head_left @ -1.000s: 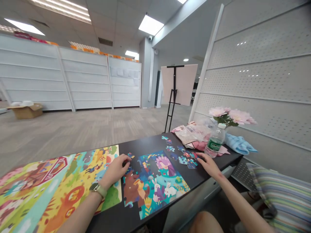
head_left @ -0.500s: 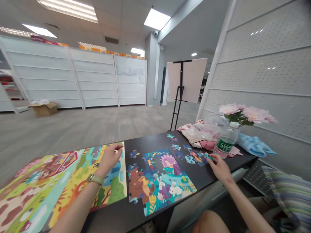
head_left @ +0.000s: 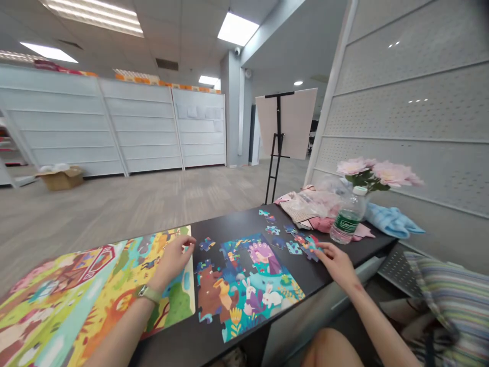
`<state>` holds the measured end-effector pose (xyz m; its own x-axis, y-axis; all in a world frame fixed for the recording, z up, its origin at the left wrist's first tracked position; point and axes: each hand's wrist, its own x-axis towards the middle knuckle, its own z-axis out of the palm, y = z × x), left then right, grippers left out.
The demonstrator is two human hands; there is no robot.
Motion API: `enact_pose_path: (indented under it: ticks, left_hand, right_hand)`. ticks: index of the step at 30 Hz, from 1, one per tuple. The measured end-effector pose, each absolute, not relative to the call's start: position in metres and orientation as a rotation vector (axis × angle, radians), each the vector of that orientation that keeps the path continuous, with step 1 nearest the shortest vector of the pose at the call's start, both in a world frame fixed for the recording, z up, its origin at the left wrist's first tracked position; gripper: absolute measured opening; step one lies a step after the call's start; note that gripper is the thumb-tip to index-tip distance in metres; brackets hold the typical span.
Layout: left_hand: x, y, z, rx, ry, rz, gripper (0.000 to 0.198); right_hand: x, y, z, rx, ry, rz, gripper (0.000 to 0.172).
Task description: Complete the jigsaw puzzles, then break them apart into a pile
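The left hand [head_left: 171, 262] sits over a bright printed farm-scene picture board [head_left: 114, 280], its fingers loosely curled; whether they pinch anything cannot be told. Beside it, a partly assembled colourful cardboard jigsaw puzzle [head_left: 244, 288] lies on a black tabletop [head_left: 229, 227]. The right hand [head_left: 336, 265], fingers extended and unclenched, touches loose blue-and-orange cardboard puzzle pieces [head_left: 307, 246]

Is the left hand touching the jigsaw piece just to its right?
Apart: the head view shows dark tabletop between the left hand and the jigsaw piece.
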<state>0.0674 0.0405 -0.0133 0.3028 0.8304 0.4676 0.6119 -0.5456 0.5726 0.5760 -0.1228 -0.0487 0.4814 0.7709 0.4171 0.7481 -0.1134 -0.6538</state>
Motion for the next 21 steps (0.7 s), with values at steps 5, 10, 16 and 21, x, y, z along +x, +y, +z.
enact_pose_path:
  ticks: [5, 10, 16, 21]
  left_hand:
    - [0.092, 0.031, -0.017, 2.45, 1.203, 0.971, 0.029]
    - [0.106, 0.04, -0.026, 2.449, 1.308, 0.879, 0.048]
    - [0.105, 0.046, -0.031, 2.356, 1.327, 0.848, 0.05]
    - [0.105, 0.038, -0.024, 2.287, 1.153, 0.935, 0.061]
  right_hand:
    - [0.53, -0.129, -0.056, -1.879, -1.349, -0.124, 0.037]
    - [0.522, -0.127, -0.055, -1.948, -1.319, -0.217, 0.046]
    - [0.532, -0.125, -0.062, -2.009, -1.43, -0.319, 0.051]
    - [0.538, -0.122, -0.066, -2.052, -1.441, -0.32, 0.058]
